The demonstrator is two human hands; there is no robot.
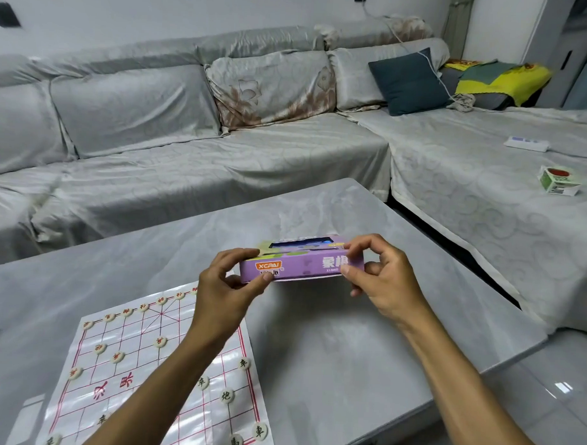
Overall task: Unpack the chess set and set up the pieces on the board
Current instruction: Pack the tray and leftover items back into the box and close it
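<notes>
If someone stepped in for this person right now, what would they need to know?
Left hand grips the left end of the purple box; right hand pinches its right end, holding it above the table.
The board lies flat at near left, with pieces already standing on both sides.
Done: box unpacked, board laid, many pieces placed.
Left: cannot tell if all pieces are set, as the arms hide part of the board; the box needs putting aside.

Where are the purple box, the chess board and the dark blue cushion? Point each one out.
purple box (300, 267), head view, on its purple front face between the two hands.
chess board (140, 366), head view, on a bare square of the sheet.
dark blue cushion (408, 83), head view, on the middle of its front.
</notes>
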